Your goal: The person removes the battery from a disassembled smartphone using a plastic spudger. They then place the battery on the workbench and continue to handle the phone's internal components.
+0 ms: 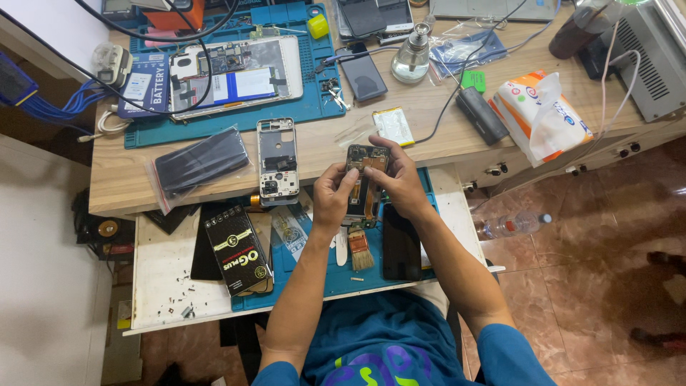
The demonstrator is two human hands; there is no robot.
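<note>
Opened phone pinched upright between left hand and right hand, fingers closed on its edges. Below, small brush and dark phone on blue mat.

Wooden bench, teal mat, phone frame, tissue pack; battery

Phone-repair workshop; dismantled phones

A phone frame and a battery flanked the hands closely, leaving bare wood open straight ahead between them.
</note>
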